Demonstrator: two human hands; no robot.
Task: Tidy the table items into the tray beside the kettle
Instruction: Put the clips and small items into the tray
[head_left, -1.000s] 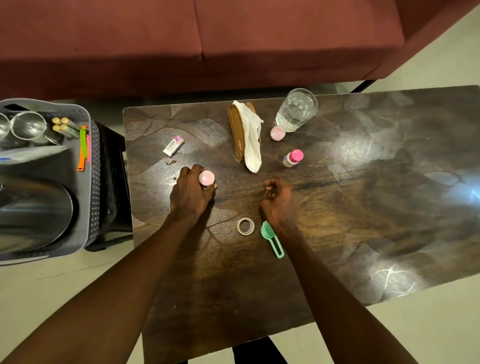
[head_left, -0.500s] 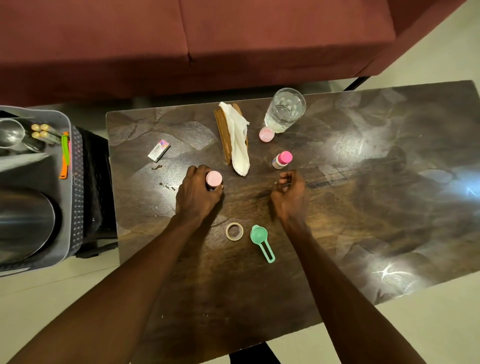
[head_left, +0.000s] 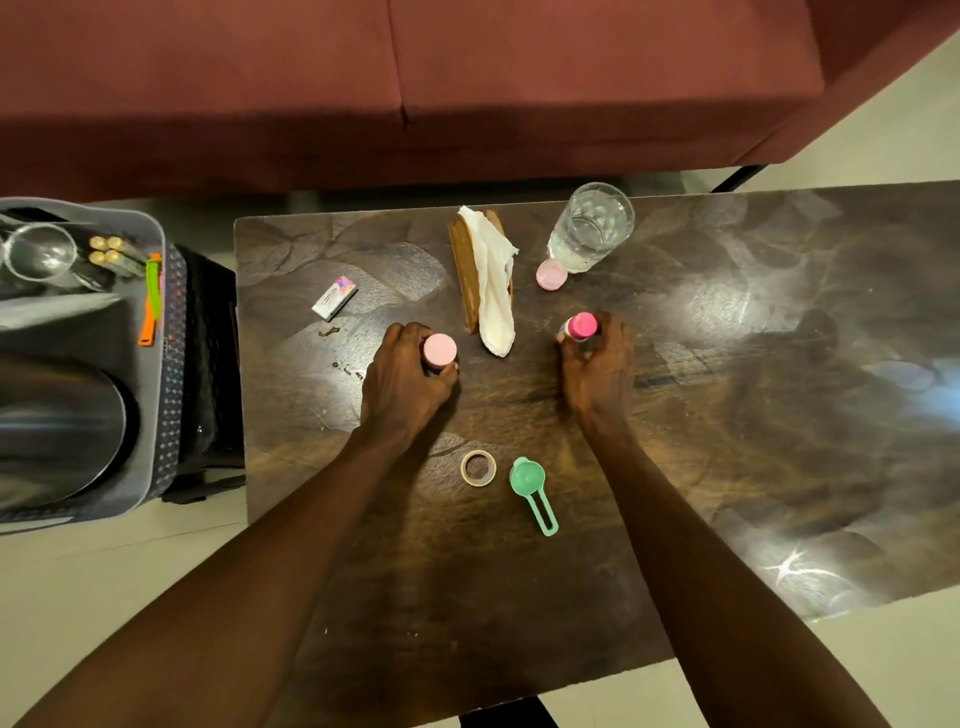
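- L hand (head_left: 405, 382) wrapped round a small bottle w/ pale pink cap (head_left: 440, 349), fingers curled tight on it, mid-table.
- R hand (head_left: 595, 371) at the other bottle, hot-pink cap (head_left: 581, 327) – fingers curled round its body, thumb on the left side; bottle upright on the table (head_left: 753, 415).
- Between the 2 hands, a bit farther: wooden holder (head_left: 465, 270) w/ a white napkin (head_left: 493, 291) draped over it.
- Far side, right of the napkin: glass of water (head_left: 589, 228), w/ a loose pink lid (head_left: 551, 274) just beside its base.
- Left part of table: small white box (head_left: 334, 297); tiny dark bits near it, can't tell what.
- Near side, between the forearms: tape ring (head_left: 478, 467) and green scoop (head_left: 532, 491), close but apart.
- Tray (head_left: 156, 364), grey, off the table's left edge: steel kettle (head_left: 57, 426) on its near part, a glass (head_left: 39, 252), batteries (head_left: 111, 249), green + orange clips (head_left: 152, 296) farther back.
- Red sofa (head_left: 467, 88) beyond the table.
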